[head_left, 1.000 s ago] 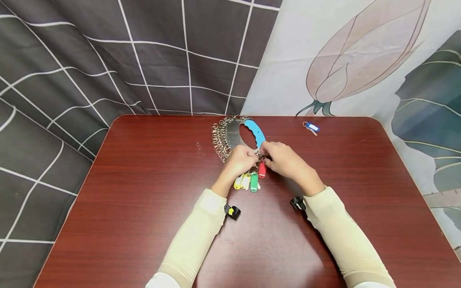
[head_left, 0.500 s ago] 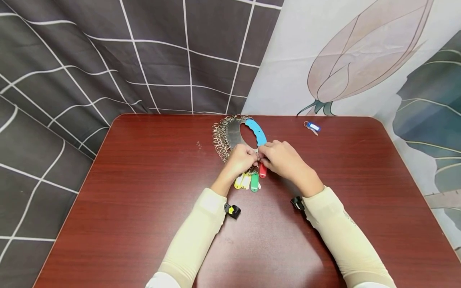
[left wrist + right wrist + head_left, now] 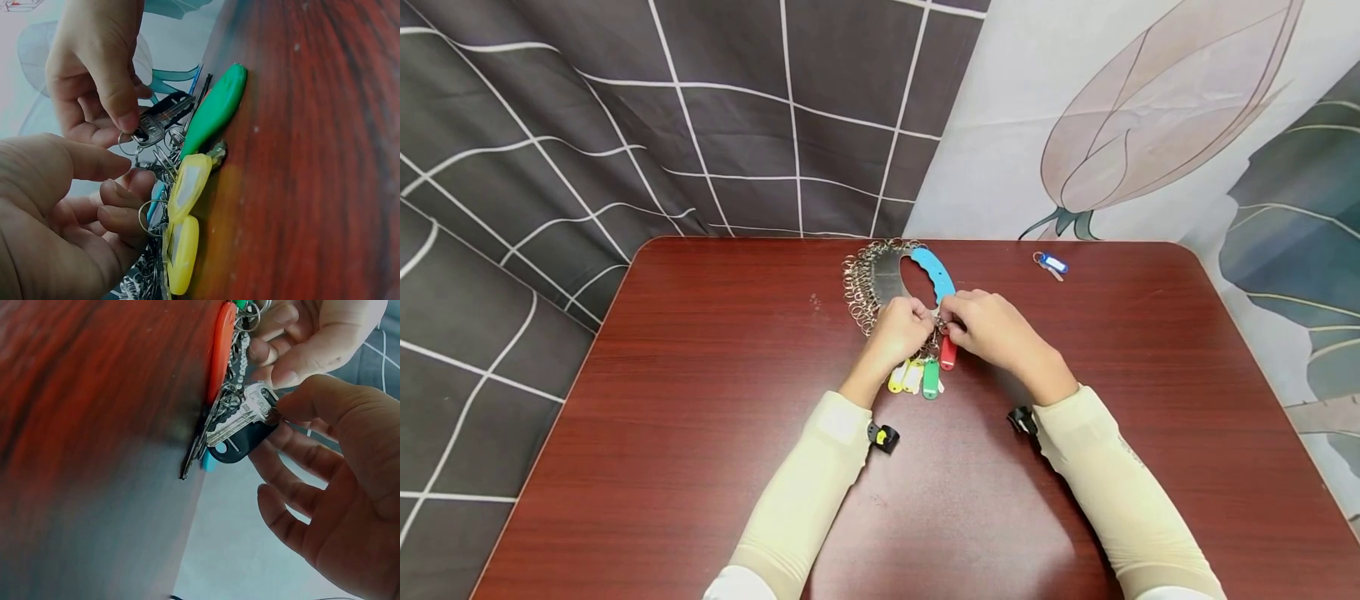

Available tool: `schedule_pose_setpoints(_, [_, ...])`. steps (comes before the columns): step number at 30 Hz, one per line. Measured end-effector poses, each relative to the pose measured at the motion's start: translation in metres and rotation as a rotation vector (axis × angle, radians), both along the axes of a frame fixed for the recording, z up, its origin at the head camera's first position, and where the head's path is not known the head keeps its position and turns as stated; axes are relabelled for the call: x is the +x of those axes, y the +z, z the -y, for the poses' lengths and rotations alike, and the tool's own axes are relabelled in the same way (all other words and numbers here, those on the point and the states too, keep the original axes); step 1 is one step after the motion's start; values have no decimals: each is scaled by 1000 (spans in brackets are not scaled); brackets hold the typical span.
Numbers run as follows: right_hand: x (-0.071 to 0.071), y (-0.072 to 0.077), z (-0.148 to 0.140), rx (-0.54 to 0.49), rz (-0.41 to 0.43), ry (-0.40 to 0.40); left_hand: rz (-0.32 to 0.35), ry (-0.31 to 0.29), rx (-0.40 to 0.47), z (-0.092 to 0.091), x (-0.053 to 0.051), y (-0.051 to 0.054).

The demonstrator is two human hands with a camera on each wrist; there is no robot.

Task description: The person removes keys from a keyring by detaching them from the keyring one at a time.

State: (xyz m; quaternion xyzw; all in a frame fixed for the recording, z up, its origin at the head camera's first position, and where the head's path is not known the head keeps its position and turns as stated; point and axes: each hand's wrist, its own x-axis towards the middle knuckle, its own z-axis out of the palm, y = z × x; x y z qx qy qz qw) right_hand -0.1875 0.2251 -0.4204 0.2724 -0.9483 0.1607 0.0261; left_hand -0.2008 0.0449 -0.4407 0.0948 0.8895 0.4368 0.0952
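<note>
A flat metal key holder with a blue grip lies at the table's far edge, its curved rim lined with small clasps and rings. My right hand pinches a split ring with a key and a black key tag hanging from it. Close beside it, my left hand pinches a small metal clasp at the holder's near end, largely hidden by the fingers. Below the hands hang a red key tag, a green key tag and yellow key tags.
A blue key tag with a key lies apart on the far right of the brown table. Behind the table hang a dark grid-patterned cloth and a pale flower-printed cloth.
Both hands stay at the holder's near end with small finger movements. The fingertips came closer together half a second ago and are slightly farther apart now.
</note>
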Motion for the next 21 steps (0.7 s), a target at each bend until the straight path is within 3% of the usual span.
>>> schedule_pose_setpoints(5, [-1,-1,-2,0,-33,-11,-60,-47,14,0,1,1])
schedule_pose_setpoints(10, [-1,0,-1,-19,-38,-28,-165,-123,-30,-2,1,0])
schedule_pose_setpoints(21, [-2,0,-2,-73,55,-79,-225,-135,-57,0,1,0])
